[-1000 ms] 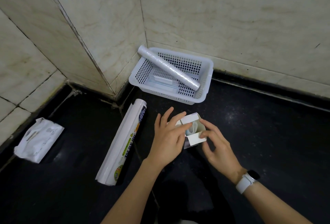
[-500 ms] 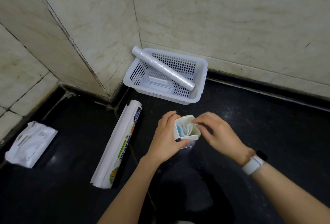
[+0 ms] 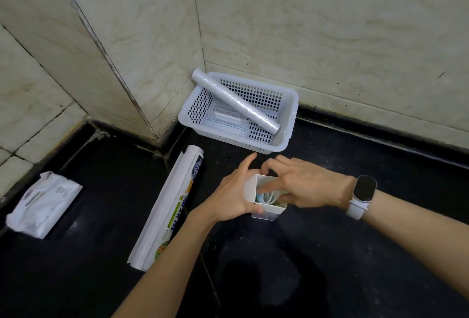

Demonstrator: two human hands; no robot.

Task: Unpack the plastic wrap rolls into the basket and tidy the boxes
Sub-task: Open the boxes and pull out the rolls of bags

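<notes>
Black stone floor fills the lower half of the frame, speckled and faintly glossy, meeting pale marbled wall tiles that form a corner at upper centre. In that corner sits the white perforated basket, with one plastic wrap roll lying diagonally across it, its upper end propped on the rim at the top left. A flat clear packet lies on the basket's bottom beneath the roll; I cannot tell what it is. A long white box lies on the floor at centre left, running from near the basket down toward the lower left, and a white soft pack rests at the far left edge.

At centre, my left hand wraps around the side of a small upright open box, holding it firmly. My right hand, with a watch on its wrist, reaches over the open top, fingertips dipped inside; whether they grip anything there is hidden. Something pale and curled with a touch of blue sits inside, too small to name. My forearms run off the lower edge.

Compared with half a second ago, the right fingers have gone from the box's rim down into it, and the basket and long box lie as they did.
</notes>
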